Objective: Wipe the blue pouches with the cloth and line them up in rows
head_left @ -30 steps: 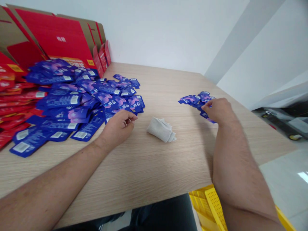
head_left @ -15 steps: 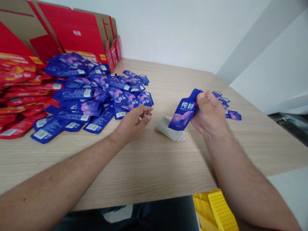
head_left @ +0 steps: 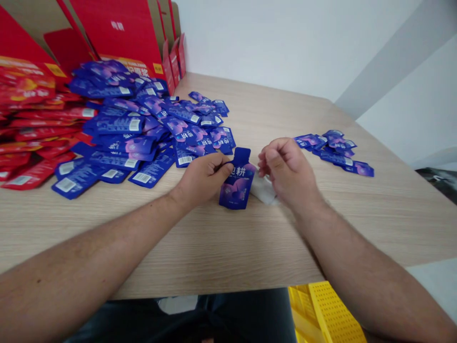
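My left hand [head_left: 209, 178] pinches the left edge of a blue and purple spouted pouch [head_left: 235, 188] between thumb and fingers. The pouch is held upright, its narrow neck at the top and its printed front towards me. Just to its right, my right hand [head_left: 287, 166] is loosely curled and holds nothing that I can see. A pale folded cloth or tissue [head_left: 264, 190] lies on the table behind the pouch and beside my right hand, partly hidden by both.
A large heap of blue pouches [head_left: 117, 126] lies at the left, next to a pile of red pouches [head_left: 39, 138]. Red cardboard boxes [head_left: 121, 28] stand behind them. A smaller group of blue pouches [head_left: 335, 147] is at the right. Below the table edge sits a yellow crate [head_left: 332, 309].
The pouch has passed from my right hand to my left and moved left, turning upright. My right hand has let go and shifted left. The view has turned slightly.
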